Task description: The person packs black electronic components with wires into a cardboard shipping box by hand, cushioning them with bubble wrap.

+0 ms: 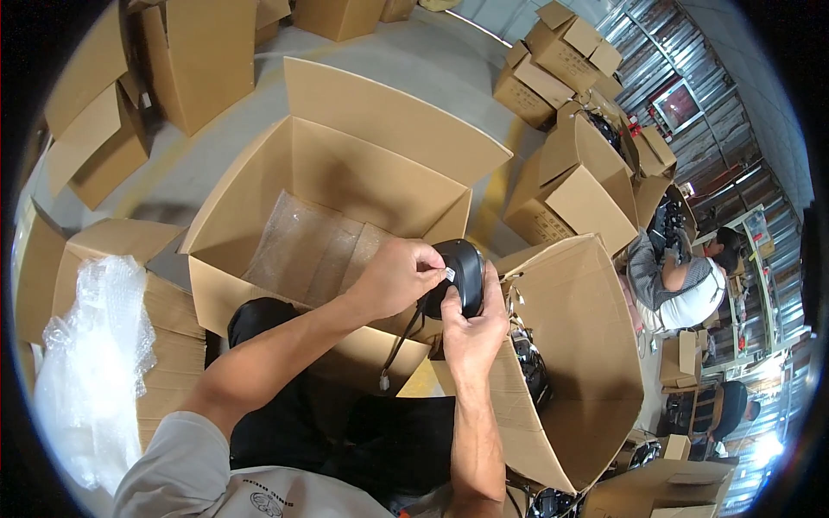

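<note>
My right hand point(473, 332) grips a black, rounded plastic housing point(469, 274), thumb on its near side and fingers along its right edge. From it hangs a dark cable with a pale plug point(385, 380) at its end. My left hand point(399, 274) is closed in a pinch at the housing's left side, fingertips on a small white label point(450, 274) that lies against the black surface. Below and beyond both hands stands an open cardboard box point(371, 168), with bubble wrap point(294, 237) along its bottom.
To the right, another open carton point(587, 345) holds black parts point(531, 367) with cables. Crumpled bubble wrap point(95, 363) lies on a box at left. More cartons point(570, 65) stand around. A person in a white top point(691, 302) works at the far right, another person point(732, 410) nearer.
</note>
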The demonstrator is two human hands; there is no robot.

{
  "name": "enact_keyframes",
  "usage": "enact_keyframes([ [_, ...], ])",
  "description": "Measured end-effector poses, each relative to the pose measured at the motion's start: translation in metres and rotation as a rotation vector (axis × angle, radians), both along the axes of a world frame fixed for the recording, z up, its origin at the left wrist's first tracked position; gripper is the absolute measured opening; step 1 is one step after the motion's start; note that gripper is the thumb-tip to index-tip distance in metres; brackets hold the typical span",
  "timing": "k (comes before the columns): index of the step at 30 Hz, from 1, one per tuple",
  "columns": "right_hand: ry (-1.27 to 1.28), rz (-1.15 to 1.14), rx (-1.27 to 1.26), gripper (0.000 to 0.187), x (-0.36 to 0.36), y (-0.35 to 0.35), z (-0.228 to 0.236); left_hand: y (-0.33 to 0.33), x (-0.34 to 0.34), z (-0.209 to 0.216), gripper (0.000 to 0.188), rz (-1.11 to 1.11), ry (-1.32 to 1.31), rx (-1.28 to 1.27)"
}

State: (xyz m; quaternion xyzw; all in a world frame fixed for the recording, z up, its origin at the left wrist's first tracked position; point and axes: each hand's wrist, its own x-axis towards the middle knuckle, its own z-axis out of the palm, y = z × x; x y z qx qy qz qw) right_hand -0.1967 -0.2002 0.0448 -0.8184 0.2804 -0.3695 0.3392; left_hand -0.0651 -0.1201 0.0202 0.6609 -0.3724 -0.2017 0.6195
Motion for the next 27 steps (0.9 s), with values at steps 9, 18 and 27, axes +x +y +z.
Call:
enact_keyframes([
  [9,0.028,-0.001,-0.062,0.052,0.000,0.003,-0.003,0.000,0.012,-0.004,0.018,-0.163,0.376,0.043],
  [18,-0.028,0.023,0.083,0.055,-0.002,-0.002,-0.001,0.000,0.017,-0.001,0.019,-0.102,0.548,0.057],
  [27,-0.027,0.048,0.217,0.052,-0.002,-0.001,0.003,0.002,0.006,0.006,0.018,-0.017,0.121,-0.054],
])
